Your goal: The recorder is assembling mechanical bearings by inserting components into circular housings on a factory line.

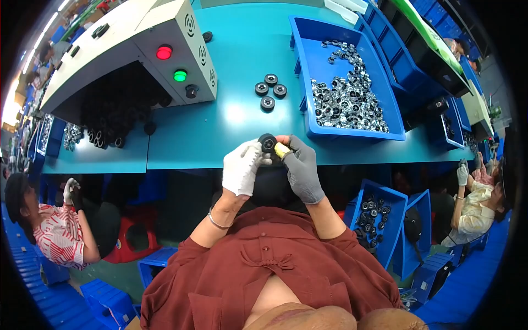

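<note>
A small black wheel [268,143] with a dark hub is held up just above the near edge of the teal table, between both hands. My left hand [241,169], in a white glove, closes its fingertips on the wheel's left side. My right hand [302,170] wears a grey glove with yellow wrapping on the thumb and a bare fingertip; its thumb and finger pinch at the wheel's right edge. Beyond the hands, several similar wheels with shiny hubs [268,103] lie together on the table.
On the right stands a blue tray [355,133] with many chrome hubs [352,99]. A cream machine [190,49], with red and green lights and black tyres in its opening, is on the left. A blue bin [391,242] of wheels sits low right. Co-workers sit at both sides.
</note>
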Motion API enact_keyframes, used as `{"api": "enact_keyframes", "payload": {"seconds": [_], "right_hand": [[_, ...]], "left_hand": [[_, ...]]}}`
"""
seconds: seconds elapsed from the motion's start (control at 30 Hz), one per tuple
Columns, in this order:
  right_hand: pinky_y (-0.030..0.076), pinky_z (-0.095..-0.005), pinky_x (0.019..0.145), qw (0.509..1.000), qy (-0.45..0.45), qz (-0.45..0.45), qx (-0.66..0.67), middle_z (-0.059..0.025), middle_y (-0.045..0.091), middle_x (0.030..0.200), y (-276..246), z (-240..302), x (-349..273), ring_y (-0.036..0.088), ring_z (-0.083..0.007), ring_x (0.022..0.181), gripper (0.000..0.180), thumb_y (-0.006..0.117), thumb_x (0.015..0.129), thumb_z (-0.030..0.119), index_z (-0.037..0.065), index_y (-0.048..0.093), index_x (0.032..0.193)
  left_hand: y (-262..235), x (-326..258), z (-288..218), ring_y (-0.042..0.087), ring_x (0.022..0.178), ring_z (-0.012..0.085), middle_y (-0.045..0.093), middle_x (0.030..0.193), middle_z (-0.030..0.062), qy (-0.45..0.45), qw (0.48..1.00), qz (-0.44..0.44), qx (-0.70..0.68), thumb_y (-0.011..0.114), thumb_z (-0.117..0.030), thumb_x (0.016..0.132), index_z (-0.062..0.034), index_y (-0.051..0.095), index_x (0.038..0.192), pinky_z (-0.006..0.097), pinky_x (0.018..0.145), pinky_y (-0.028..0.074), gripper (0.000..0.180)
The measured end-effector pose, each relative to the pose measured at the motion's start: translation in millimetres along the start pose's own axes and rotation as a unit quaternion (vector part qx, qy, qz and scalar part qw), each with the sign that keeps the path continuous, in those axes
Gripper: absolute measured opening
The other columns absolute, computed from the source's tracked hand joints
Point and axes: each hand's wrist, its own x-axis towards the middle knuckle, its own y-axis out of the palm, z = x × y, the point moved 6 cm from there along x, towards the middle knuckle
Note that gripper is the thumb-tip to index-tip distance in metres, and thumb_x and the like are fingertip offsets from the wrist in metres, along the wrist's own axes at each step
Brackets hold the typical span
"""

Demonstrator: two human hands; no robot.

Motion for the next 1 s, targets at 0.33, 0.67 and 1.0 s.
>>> {"api": "enact_keyframes", "payload": {"seconds": [0.33, 0.67, 1.0], "right_hand": [[0.049, -0.0232, 0.082, 0.999, -0.023, 0.022, -0.018, -0.0038, 0.068, 0.1, 0.4, 2.3, -5.2, 0.06, -0.0066, 0.089, 0.027, 0.054, 0.091, 0.001, -0.006, 0.064, 0.115], [0.05, -0.0279, 0.082, 0.956, -0.17, 0.058, -0.231, -0.008, 0.061, 0.102, 6.7, 27.2, -6.9, 0.062, -0.0172, 0.095, 0.043, 0.071, 0.081, 0.007, -0.001, 0.063, 0.122], [0.047, -0.0288, 0.089, 0.953, -0.177, 0.067, -0.237, -0.0084, 0.062, 0.108, 2.1, 32.8, -6.2, 0.061, -0.0179, 0.101, 0.042, 0.074, 0.083, 0.021, -0.001, 0.065, 0.117]], "left_hand": [[0.0, -3.1, -4.5, 0.065, 0.068, 0.0153, 0.067, 0.083, 0.0104, -0.002, 1.0, -0.019, -0.01, 0.061, -0.011, 0.099, 0.0077, 0.066, 0.102, 0.025, 0.065, 0.053, 0.02], [0.6, -3.6, 24.9, 0.054, 0.063, 0.0099, 0.059, 0.081, 0.002, -0.112, 0.987, 0.014, -0.118, 0.062, -0.027, 0.1, -0.0059, 0.062, 0.094, 0.023, 0.053, 0.04, 0.022], [10.6, -5.9, 33.9, 0.056, 0.078, 0.0107, 0.059, 0.093, 0.0021, -0.147, 0.964, 0.057, -0.215, 0.061, -0.023, 0.101, -0.0056, 0.062, 0.101, 0.025, 0.061, 0.044, 0.018]]}}
